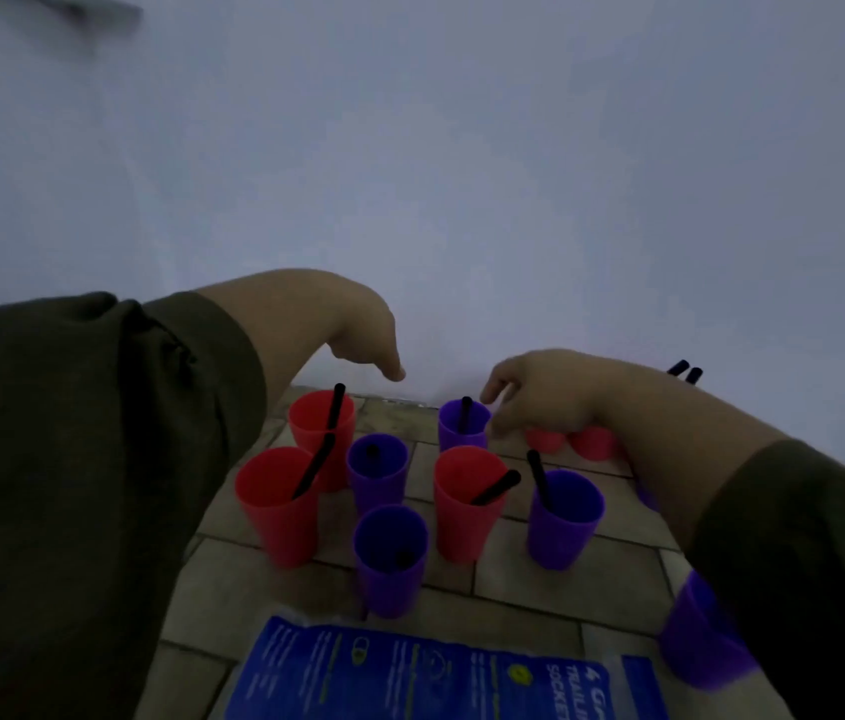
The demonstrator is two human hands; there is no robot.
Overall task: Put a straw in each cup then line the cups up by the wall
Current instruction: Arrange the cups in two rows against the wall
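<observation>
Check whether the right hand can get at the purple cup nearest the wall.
Probably yes. The right hand hangs open right beside that purple cup, fingers at its rim, with nothing between them; only its black straw sticks up.

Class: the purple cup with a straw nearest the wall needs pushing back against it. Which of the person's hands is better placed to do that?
The right hand: its fingers are already beside that purple cup. The left hand hovers farther left, nearer the red cup, touching nothing.
</observation>
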